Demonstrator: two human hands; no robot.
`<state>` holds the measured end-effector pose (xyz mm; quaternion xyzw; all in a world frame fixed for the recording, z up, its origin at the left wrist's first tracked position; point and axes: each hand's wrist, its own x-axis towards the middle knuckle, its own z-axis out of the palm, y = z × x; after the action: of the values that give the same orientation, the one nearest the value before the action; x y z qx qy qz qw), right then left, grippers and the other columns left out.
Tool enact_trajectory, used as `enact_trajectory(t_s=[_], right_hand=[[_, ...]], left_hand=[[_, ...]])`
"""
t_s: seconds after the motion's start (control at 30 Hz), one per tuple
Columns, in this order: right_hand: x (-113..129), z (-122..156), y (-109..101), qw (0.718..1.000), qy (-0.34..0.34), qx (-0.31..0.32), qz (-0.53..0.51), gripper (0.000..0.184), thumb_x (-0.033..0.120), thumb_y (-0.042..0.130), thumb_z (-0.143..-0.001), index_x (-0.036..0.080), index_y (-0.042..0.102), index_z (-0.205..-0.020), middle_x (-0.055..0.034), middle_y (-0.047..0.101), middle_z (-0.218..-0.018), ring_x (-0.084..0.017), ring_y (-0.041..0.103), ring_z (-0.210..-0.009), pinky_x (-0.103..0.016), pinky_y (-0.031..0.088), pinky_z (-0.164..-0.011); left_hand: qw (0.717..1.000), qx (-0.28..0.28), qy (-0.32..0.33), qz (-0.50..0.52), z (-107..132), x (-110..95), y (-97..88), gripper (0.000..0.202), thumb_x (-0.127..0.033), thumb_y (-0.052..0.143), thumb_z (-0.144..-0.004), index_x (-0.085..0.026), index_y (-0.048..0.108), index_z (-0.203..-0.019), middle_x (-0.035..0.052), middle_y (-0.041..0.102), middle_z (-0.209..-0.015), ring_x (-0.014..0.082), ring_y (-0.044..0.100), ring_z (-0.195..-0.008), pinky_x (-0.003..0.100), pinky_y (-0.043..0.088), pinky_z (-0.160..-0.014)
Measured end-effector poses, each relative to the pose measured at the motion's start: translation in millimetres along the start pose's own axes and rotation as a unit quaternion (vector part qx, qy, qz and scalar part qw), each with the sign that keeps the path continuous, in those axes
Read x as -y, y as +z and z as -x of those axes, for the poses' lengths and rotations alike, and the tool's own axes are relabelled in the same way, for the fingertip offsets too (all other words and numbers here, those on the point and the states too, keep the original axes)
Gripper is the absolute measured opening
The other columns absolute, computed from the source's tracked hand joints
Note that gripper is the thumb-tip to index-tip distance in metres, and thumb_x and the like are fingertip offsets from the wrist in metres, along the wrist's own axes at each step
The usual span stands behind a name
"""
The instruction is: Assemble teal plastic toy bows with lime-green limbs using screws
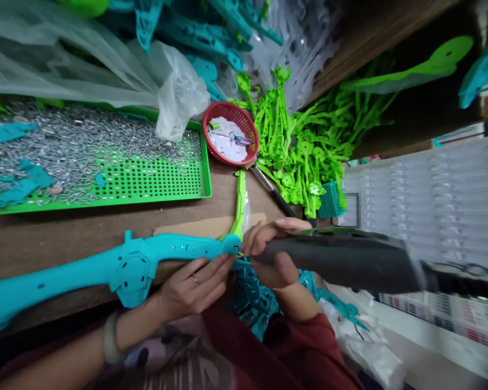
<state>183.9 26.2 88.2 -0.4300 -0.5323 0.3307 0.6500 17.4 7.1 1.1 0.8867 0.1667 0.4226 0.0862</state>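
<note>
My left hand [195,284], with a ring on one finger, is closed at the right end of a long teal plastic part [138,262]. Its fingertips press against the part's rounded tip. My right hand [274,249] wraps round a dark cylindrical electric screwdriver [341,257] lying almost level. The driver's nose points left at the teal tip, where my fingers partly hide the bit. Just behind that tip lies a lime green plastic piece [239,203] with a clear strip beside it.
A green perforated tray [154,179] of screws stands at the left, partly under a plastic bag [179,86]. Behind is a red basket [231,160] with white pieces and a small screwdriver. Lime green parts [301,157] pile up at the back right; teal parts [254,303] lie below my hands.
</note>
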Motion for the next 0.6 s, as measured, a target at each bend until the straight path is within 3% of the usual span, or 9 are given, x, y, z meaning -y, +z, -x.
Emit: enact_trajectory(t_s=[0.13, 0.3, 0.53, 0.6], right_hand=[[-11.4, -2.3, -0.1, 0.998, -0.029, 0.052, -0.011, 0.031, 0.036, 0.059, -0.088, 0.034, 0.053, -0.119, 0.008, 0.05, -0.058, -0.015, 0.052, -0.043, -0.028, 0.047, -0.043], [-3.1, -9.1, -0.9, 0.994, -0.022, 0.109, -0.019, 0.036, 0.04, 0.062, -0.088, 0.032, 0.052, -0.122, 0.0088, 0.049, -0.056, -0.014, 0.052, -0.042, -0.024, 0.046, -0.041], [6.8, -6.3, -4.0, 0.994, -0.005, 0.11, -0.009, 0.035, 0.041, 0.063, -0.089, 0.032, 0.05, -0.121, 0.0081, 0.052, -0.058, -0.014, 0.055, -0.046, -0.026, 0.048, -0.043], [4.2, -4.0, -5.1, 0.994, 0.029, 0.109, 0.006, 0.033, 0.044, 0.064, -0.087, 0.032, 0.05, -0.115, 0.0088, 0.052, -0.058, -0.014, 0.055, -0.047, -0.027, 0.048, -0.046]], left_hand=[[1.0, 0.0, -0.009, 0.008, -1.1, -1.3, -1.0, 0.024, -0.012, 0.05, -0.098, -0.018, 0.071, -0.089, 0.0057, 0.071, -0.129, 0.0186, 0.061, -0.127, 0.035, 0.043, -0.11], [1.0, 0.003, -0.017, 0.008, -3.6, -1.6, -3.3, 0.026, -0.011, 0.048, -0.098, -0.019, 0.07, -0.087, 0.004, 0.073, -0.125, 0.0178, 0.065, -0.122, 0.033, 0.047, -0.1], [1.0, -0.001, -0.01, 0.003, -6.0, -0.1, -3.8, 0.027, -0.013, 0.047, -0.1, -0.018, 0.07, -0.086, 0.0041, 0.074, -0.124, 0.0179, 0.065, -0.119, 0.033, 0.048, -0.094], [1.0, -0.001, -0.015, 0.003, -6.5, -0.3, -4.2, 0.027, -0.012, 0.048, -0.099, -0.019, 0.07, -0.085, 0.0036, 0.074, -0.123, 0.0174, 0.066, -0.118, 0.033, 0.048, -0.095]])
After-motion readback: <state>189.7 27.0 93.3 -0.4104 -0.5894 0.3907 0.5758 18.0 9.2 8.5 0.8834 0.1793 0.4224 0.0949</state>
